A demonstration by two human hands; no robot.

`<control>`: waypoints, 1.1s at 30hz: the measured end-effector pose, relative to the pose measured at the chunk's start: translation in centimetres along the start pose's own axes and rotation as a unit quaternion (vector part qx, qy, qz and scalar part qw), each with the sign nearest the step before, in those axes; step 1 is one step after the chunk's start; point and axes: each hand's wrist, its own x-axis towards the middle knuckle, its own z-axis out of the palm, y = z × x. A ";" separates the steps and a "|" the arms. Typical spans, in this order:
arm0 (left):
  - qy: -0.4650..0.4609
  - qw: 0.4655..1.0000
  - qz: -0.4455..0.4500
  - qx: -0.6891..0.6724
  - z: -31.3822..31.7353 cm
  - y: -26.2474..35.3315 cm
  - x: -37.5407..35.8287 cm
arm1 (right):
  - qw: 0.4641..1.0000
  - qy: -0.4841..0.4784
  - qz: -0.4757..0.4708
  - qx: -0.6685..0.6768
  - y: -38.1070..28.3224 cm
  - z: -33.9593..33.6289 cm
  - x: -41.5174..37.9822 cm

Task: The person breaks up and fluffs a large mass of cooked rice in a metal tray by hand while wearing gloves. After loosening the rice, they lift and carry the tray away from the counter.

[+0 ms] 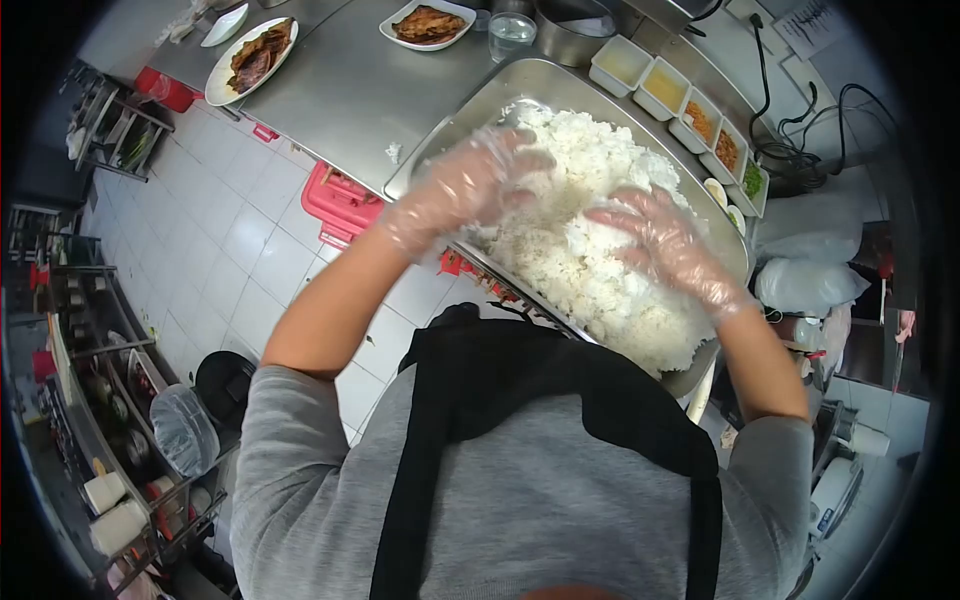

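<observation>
A large metal tray in front of me holds a broad heap of white rice. My left hand, in a clear plastic glove, is over the tray's left part with its fingers apart, slightly blurred. On the right side, my right hand, gloved the same way, spreads its fingers at the surface of the rice. Neither hand shows a clump of rice in its grasp. Whether the fingertips press into the rice is hard to make out.
Small containers of toppings line the tray's far right edge. A glass of water and a metal pot stand behind it. Plates of cooked meat sit on the steel counter. A red plastic box is below.
</observation>
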 end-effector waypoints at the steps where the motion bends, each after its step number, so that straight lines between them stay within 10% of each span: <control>1: 0.019 0.998 0.049 -0.037 -1.2 -1.1 0.4 | 0.999 0.004 0.014 0.032 -0.1 0.3 -0.3; 3: 0.057 0.984 0.134 -0.103 -4.4 -4.0 0.2 | 0.996 0.005 -0.012 -0.088 -0.7 1.2 0.2; 6: 0.037 0.995 0.023 -0.091 -8.9 -6.7 -1.5 | 0.990 -0.028 0.068 -0.119 -2.0 2.4 2.3; 9: 0.001 0.970 -0.121 -0.213 -7.1 -12.9 -4.7 | 0.986 0.077 0.079 0.125 1.3 5.1 3.0; 19: -0.075 0.986 -0.145 -0.015 -0.3 -17.2 -7.0 | 0.989 0.065 0.125 -0.052 -3.2 -4.5 1.0; 28: 0.114 0.966 -0.158 -0.169 -5.5 -13.9 -3.6 | 0.977 0.114 0.180 -0.006 -3.4 0.0 -5.1; 31: -0.006 0.721 -0.151 -0.676 -3.8 -8.1 -0.1 | 0.971 0.167 0.168 0.019 -0.9 2.7 -6.1; 33: -0.080 0.985 0.056 -0.140 -0.9 -4.6 2.8 | 0.948 0.153 0.237 0.145 -2.0 1.9 -4.8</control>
